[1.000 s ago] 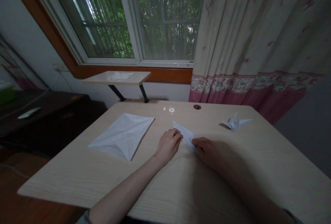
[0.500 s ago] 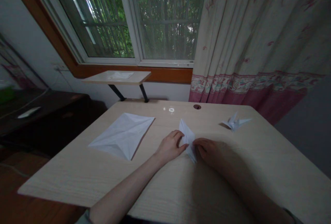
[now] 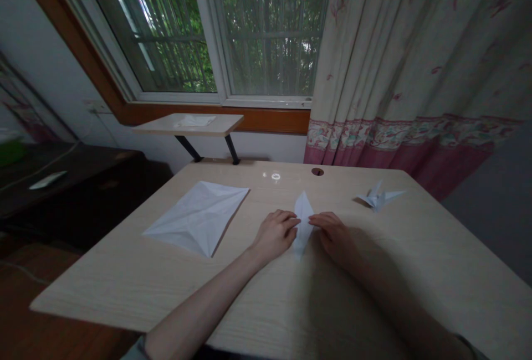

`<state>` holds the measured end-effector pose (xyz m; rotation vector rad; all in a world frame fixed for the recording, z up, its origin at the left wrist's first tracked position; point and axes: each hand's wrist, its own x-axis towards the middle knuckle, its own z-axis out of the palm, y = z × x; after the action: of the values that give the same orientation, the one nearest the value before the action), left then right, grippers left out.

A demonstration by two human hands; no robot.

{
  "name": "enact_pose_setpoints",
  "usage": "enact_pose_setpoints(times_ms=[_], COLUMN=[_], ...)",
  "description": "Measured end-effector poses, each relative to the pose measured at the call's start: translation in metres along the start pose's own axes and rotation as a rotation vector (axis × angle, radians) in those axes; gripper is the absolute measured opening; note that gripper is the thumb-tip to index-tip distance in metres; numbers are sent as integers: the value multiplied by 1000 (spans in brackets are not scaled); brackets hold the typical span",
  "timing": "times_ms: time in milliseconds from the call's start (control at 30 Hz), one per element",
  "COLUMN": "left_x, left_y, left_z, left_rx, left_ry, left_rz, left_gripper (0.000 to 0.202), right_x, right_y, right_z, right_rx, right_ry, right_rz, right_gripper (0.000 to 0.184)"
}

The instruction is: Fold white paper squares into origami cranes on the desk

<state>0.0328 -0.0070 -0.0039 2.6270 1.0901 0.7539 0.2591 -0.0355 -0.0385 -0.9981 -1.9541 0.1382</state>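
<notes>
A narrow white folded paper piece (image 3: 303, 220) lies on the light wooden table (image 3: 266, 293), pointing away from me. My left hand (image 3: 274, 234) rests at its left edge with curled fingertips pressing on it. My right hand (image 3: 334, 236) is at its right edge, fingertips pinching the paper from that side. A creased square sheet of white paper (image 3: 197, 217) lies flat to the left of my hands. A finished white paper crane (image 3: 379, 197) sits at the far right of the table.
A small wall shelf (image 3: 189, 124) with a paper on it hangs under the window (image 3: 216, 27). A patterned curtain (image 3: 407, 61) hangs at the right. A dark low cabinet (image 3: 62, 183) stands to the left. A cable hole (image 3: 317, 171) is in the table's far edge.
The folded paper piece has been turned from slanting leftward to pointing straight away from me. Both hands shifted with it and now hold it on either side.
</notes>
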Motion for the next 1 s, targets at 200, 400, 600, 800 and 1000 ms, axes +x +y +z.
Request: enact_pose_setpoints(times_ms=[200,400,600,800,1000], left_x=[0,-1,0,1,1], left_y=[-8,-15,-10,-1,-1], left_z=[7,11,6,0,-2], left_rx=[-8,-96,-87,-90,-55], left_ry=[16,10,3,-10,-23], left_rz=[15,45,32,-46,-4], left_gripper=[33,50,51,37,25], right_x=[1,-1,-2,3,6], right_y=[2,4,1,-5,-12], right_z=[2,6,4,-1,-1], right_rx=[-123,-145,-132,-161,-155], right_ry=[-39,-42,-47,-134,-143], right_rz=[35,26,4,40,109], right_gripper=[55,40,28,23,25])
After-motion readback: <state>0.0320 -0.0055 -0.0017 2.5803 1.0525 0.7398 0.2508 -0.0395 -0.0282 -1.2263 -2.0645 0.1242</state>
